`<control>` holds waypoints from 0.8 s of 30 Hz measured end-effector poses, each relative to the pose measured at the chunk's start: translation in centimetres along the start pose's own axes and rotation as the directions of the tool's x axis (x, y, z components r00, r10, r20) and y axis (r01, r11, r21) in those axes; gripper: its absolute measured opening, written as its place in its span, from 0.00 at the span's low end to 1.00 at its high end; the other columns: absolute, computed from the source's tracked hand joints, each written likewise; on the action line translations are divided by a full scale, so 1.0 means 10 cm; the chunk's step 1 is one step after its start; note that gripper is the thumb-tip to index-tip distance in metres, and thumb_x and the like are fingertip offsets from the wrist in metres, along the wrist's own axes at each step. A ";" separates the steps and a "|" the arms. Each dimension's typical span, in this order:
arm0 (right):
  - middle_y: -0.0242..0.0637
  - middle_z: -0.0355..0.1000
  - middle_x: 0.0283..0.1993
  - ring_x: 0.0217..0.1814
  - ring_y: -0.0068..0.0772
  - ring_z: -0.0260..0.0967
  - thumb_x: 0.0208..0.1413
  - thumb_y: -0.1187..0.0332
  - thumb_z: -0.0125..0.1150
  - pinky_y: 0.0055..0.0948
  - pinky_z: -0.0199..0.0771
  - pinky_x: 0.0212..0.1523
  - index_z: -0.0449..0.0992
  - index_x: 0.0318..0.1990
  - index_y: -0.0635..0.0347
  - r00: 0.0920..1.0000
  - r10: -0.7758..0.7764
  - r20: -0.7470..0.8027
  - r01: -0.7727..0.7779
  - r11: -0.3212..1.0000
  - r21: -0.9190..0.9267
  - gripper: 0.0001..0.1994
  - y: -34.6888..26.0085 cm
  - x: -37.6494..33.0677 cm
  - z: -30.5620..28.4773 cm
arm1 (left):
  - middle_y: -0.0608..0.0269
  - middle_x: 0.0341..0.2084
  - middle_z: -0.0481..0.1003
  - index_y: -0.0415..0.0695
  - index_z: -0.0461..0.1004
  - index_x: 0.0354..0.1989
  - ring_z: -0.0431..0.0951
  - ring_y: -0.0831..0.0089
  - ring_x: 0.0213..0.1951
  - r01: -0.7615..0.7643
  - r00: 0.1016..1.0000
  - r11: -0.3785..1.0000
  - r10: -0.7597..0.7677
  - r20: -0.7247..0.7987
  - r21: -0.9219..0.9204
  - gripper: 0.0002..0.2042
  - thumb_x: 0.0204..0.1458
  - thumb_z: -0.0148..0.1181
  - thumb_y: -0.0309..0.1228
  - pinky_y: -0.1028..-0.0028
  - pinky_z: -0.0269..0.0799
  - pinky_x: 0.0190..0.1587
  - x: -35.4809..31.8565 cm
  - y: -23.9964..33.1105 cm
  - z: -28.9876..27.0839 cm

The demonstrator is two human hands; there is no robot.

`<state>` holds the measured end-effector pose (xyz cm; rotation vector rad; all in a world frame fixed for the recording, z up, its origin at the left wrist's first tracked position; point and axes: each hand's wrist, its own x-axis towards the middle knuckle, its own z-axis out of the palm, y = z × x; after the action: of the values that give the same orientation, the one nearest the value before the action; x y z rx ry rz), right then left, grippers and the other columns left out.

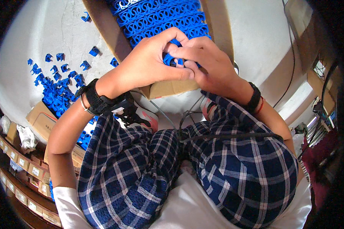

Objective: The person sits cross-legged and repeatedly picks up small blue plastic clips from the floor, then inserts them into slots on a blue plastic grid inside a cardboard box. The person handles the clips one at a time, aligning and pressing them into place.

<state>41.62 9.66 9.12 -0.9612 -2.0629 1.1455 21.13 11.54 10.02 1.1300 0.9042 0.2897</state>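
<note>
Both hands meet over the near edge of a cardboard sheet [168,88]. The left hand [149,63] and right hand [206,63] curl their fingers together, pinching a small blue plastic clip [171,60] at the near end of the joined blue clips [160,17]. Loose blue clips [57,91] lie on the floor [38,30] to the left.

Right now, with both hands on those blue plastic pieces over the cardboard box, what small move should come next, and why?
Probably press the blue clip down into line with the rows of blue clips in the cardboard box. The left hand and right hand both pinch it at the near end of those rows, so it seems almost in place.
</note>
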 end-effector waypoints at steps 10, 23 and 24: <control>0.34 0.68 0.37 0.40 0.36 0.70 0.49 0.72 0.66 0.33 0.72 0.40 0.79 0.41 0.51 0.996 0.078 0.039 -0.082 0.990 0.116 0.11 -0.01 -0.03 -0.08 | 0.68 0.40 0.74 0.44 0.67 0.49 0.73 0.80 0.45 0.036 0.996 0.999 -0.035 0.078 -0.003 0.26 0.44 0.77 0.30 0.76 0.69 0.49 -0.04 -0.01 0.04; 0.31 0.68 0.37 0.37 0.29 0.66 0.56 0.71 0.60 0.29 0.69 0.40 0.77 0.37 0.53 0.986 0.083 0.141 -0.113 0.970 0.215 0.03 0.02 0.00 -0.10 | 0.66 0.43 0.74 0.41 0.66 0.54 0.75 0.79 0.45 -0.110 0.993 0.978 0.100 0.064 0.179 0.30 0.45 0.76 0.30 0.76 0.73 0.48 -0.06 -0.10 0.07; 0.30 0.68 0.37 0.38 0.26 0.66 0.58 0.71 0.58 0.28 0.68 0.40 0.77 0.38 0.54 0.979 0.158 0.130 -0.193 0.922 0.336 0.03 0.02 0.01 -0.10 | 0.65 0.42 0.74 0.41 0.66 0.54 0.75 0.80 0.44 -0.018 0.997 0.998 0.013 0.077 0.068 0.28 0.47 0.75 0.29 0.77 0.73 0.47 -0.07 -0.08 0.06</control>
<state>42.39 10.29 9.38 -0.9408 -1.7884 1.6192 21.00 10.34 9.70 1.2040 0.8432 0.2280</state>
